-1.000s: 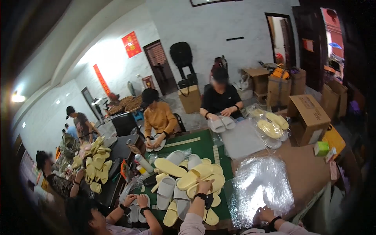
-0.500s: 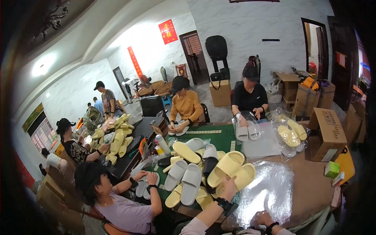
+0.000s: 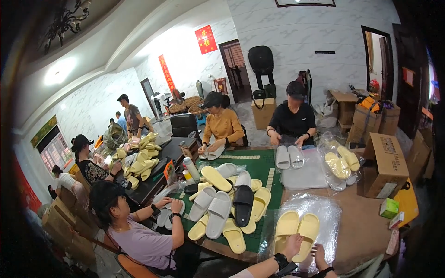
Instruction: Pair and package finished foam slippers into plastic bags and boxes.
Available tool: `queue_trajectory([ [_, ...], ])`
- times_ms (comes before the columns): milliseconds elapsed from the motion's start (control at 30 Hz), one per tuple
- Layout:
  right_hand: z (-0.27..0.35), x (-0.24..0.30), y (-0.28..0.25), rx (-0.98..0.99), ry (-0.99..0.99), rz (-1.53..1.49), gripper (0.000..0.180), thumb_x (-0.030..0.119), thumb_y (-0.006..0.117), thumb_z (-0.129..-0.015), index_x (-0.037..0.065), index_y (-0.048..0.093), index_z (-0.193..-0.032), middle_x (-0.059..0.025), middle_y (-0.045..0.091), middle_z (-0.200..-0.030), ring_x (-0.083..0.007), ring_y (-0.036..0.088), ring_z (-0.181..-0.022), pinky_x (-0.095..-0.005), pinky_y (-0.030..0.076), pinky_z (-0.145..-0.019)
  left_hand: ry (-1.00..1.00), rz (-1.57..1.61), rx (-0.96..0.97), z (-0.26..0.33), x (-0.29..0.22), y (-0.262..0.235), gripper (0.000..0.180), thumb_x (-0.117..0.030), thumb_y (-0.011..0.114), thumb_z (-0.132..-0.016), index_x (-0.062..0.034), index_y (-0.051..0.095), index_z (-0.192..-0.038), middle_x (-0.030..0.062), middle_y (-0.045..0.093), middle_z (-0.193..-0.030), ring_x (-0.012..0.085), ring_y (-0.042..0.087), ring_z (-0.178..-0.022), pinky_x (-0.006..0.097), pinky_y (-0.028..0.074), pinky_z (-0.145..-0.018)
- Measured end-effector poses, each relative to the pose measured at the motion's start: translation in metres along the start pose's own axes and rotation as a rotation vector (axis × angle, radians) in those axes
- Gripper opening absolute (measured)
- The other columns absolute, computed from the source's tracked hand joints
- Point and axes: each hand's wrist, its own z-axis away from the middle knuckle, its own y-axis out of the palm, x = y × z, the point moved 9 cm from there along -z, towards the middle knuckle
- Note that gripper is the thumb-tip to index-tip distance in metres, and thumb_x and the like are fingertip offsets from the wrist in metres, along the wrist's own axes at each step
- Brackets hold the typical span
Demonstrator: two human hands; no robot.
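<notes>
A pair of yellow slippers (image 3: 288, 226) lies side by side over a stack of clear plastic bags (image 3: 330, 211) in front of me. My left hand (image 3: 293, 244) is closed on the pair where the inner edges meet. Beside the right slipper's heel, my right hand (image 3: 320, 255) is held low with its fingers apart and nothing visible in it. A pile of loose slippers lies to the left, with a black slipper (image 3: 243, 206) and grey slippers (image 3: 218, 215) on top of yellow ones.
Across the table a person bags grey slippers (image 3: 289, 156); bagged yellow slippers (image 3: 342, 162) lie beside them. A cardboard box (image 3: 385, 162) and a green carton (image 3: 389, 207) stand at right. Other people handle slippers at left, near a white bottle (image 3: 191, 169).
My left hand has brought the yellow pair from the pile rightward onto the clear bags. The black slipper now shows on the pile. My right hand has stayed near the bags.
</notes>
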Motion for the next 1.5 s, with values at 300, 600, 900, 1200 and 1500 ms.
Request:
queue_trajectory([
  [300, 0.019, 0.064, 0.008, -0.299, -0.179, 0.734, 0.012, 0.011, 0.056, -0.074, 0.0, 0.058, -0.078, -0.0197, 0.055, -0.096, -0.0255, 0.054, -0.084, -0.032, 0.043, -0.072, -0.019, -1.266, 0.32, -0.014, 0.05, -0.082, 0.03, -0.028, 0.047, -0.09, -0.011, 0.056, -0.113, 0.001, 0.057, -0.101, 0.0115, 0.05, -0.08, 0.03, 0.043, -0.069],
  [600, 0.037, 0.075, 0.123, 0.209, -0.291, 1.067, 0.052, 0.048, 0.06, -0.071, 0.013, 0.062, -0.11, -0.0382, 0.015, -0.136, -0.0499, 0.017, -0.127, -0.0543, 0.024, -0.101, 0.493, -1.762, 1.019, 0.048, 0.07, -0.091, 0.024, -0.016, 0.051, -0.081, -0.0015, 0.056, -0.099, 0.0205, 0.053, -0.099, 0.036, 0.054, -0.086, 0.043, 0.044, -0.078],
  [900, 0.0, 0.077, 0.115, 0.032, -0.102, 1.277, 0.042, 0.034, 0.054, -0.075, -0.001, 0.064, -0.097, -0.023, 0.044, -0.123, -0.0392, 0.034, -0.119, -0.0544, 0.035, -0.089, 0.386, -1.889, 0.599, 0.067, 0.031, -0.066, 0.023, -0.014, 0.051, -0.081, -0.0011, 0.054, -0.099, 0.0205, 0.051, -0.094, 0.0373, 0.053, -0.083, 0.045, 0.043, -0.076],
  [1200, 0.036, 0.149, 0.098, -0.206, -0.514, 0.554, 0.031, 0.015, 0.043, -0.087, -0.006, 0.053, -0.107, -0.0239, 0.048, -0.115, -0.0388, 0.038, -0.115, -0.044, 0.028, -0.099, 0.604, -1.557, 0.044, 0.036, -0.017, -0.095, 0.03, -0.021, 0.046, -0.088, 0.0037, 0.049, -0.105, 0.0227, 0.05, -0.104, 0.0388, 0.046, -0.1, 0.043, 0.04, -0.083],
  [1500, 0.116, 0.235, 0.072, -0.003, -0.844, 0.727, 0.039, 0.012, 0.056, -0.076, 0.001, 0.054, -0.114, -0.0208, 0.044, -0.124, -0.0413, 0.031, -0.122, -0.0476, 0.022, -0.102, 0.252, -2.501, 0.583, 0.065, 0.075, -0.083, 0.063, -0.044, 0.049, -0.084, -0.0176, 0.031, -0.138, 0.0158, 0.026, -0.142, 0.0454, 0.029, -0.125, 0.059, 0.027, -0.096],
])
